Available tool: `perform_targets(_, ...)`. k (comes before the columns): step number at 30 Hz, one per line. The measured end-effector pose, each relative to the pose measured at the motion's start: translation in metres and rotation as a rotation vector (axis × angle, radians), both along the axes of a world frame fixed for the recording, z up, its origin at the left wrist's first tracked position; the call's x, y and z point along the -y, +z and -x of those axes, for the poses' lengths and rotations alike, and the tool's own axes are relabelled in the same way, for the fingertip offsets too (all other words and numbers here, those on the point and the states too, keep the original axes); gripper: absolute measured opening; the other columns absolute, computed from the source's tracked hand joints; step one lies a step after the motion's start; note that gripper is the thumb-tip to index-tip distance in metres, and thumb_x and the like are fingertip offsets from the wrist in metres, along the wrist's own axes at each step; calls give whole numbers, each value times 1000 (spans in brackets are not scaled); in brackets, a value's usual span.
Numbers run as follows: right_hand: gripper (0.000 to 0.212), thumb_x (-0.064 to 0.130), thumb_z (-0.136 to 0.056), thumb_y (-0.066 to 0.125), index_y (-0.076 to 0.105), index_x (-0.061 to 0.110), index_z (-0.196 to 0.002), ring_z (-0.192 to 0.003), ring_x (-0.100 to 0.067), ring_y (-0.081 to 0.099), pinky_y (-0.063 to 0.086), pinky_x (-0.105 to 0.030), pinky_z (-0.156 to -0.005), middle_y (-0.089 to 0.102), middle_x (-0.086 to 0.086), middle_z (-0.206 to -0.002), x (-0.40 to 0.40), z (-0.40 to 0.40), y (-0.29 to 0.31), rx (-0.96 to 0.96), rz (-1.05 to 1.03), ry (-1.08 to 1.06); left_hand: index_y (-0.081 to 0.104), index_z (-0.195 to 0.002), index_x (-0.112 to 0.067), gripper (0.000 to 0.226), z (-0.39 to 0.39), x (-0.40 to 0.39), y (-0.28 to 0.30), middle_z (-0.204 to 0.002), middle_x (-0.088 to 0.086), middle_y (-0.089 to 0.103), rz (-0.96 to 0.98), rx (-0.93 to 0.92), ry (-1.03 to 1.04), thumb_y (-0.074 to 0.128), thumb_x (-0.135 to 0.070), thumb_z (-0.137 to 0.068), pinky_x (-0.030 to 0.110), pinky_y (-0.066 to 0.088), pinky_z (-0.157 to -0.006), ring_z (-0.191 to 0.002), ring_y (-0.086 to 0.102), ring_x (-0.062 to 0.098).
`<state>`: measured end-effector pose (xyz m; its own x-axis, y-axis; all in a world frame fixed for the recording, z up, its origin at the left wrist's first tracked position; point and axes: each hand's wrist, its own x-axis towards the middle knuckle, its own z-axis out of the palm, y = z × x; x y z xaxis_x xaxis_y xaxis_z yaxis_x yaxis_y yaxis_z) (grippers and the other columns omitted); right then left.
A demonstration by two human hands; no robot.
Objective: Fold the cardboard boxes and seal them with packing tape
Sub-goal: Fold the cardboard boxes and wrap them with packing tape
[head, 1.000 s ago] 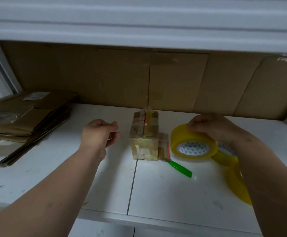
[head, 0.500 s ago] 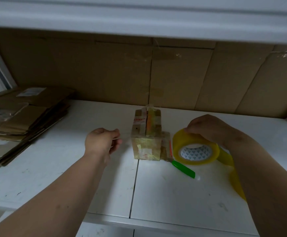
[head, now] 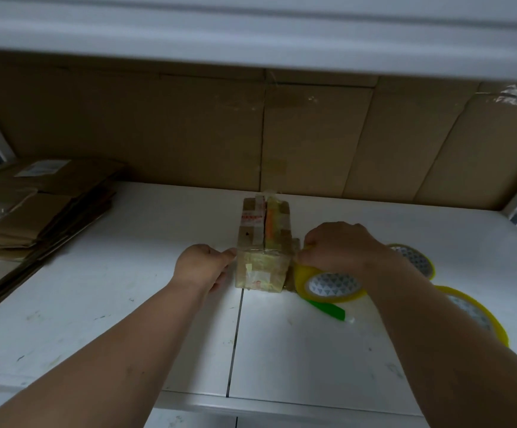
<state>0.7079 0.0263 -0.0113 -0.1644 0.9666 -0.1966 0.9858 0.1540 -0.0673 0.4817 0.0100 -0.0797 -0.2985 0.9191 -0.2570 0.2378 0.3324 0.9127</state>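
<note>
Tape could go on crooked or wrinkle if the small taped cardboard box (head: 263, 261) slides on the white desk (head: 127, 304). The box sits mid-desk between both hands: the left hand (head: 203, 267) rests curled against its left side, holding nothing; the right hand (head: 340, 248) grips the yellow tape roll (head: 328, 285) touching its right side.

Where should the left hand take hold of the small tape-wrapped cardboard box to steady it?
Probably on the left side wall of the small tape-wrapped cardboard box, coming in from the left. The box stands upright with that flat face exposed, the left hand already touches it there, and the right hand with the yellow tape roll crowds the opposite side.
</note>
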Motion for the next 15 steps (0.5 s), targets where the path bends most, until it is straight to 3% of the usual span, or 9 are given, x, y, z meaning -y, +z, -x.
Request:
perform_targets(4, 36, 55, -89, 47, 64, 36, -114, -99, -17, 58, 30, -42, -93, 65, 7, -106, 1, 13, -1, 46, -24, 59, 49, -103, -19, 34, -2, 2, 7, -89, 2, 57, -101, -225, -86, 76, -26, -84, 29, 45, -65, -79, 58, 24)
perform_targets(6, 38, 56, -92, 44, 63, 37, -119, -103, -17, 58, 29, -42, -95, 64, 7, -112, 1, 14, 0, 52, -15, 81, 59, -92, -20, 12, -5, 6, 7, -86, 1, 63, -158, -248, -170, 62, -9, -89, 34, 51, -68, -82, 61, 29)
perform_targets(8, 43, 60, -93, 40, 62, 38, -123, -108, -17, 58, 29, -43, -97, 64, 7, -118, 2, 12, 1, 47, 3, 102, 65, -86, -18, 22, -7, 11, 7, -88, 5, 68, -186, -185, -191, 51, -2, -92, 44, 57, -82, -90, 65, 33)
perform_targets(12, 44, 64, -93, 39, 64, 39, -119, -106, -17, 56, 27, -39, -89, 63, 7, -115, 6, 10, 4, -29, -41, 132, 71, -87, -19, 25, -4, 16, 22, -93, 7, 73, -237, -102, -168, 50, -8, -94, 52, 54, -90, -94, 68, 30)
perform_targets(15, 43, 62, -93, 40, 66, 37, -114, -104, -17, 56, 27, -38, -87, 63, 7, -109, 8, 14, 8, -67, -88, 145, 72, -85, -20, 29, 3, 19, 42, -91, 6, 74, -288, -84, -158, 46, -32, -85, 54, 53, -89, -93, 67, 30)
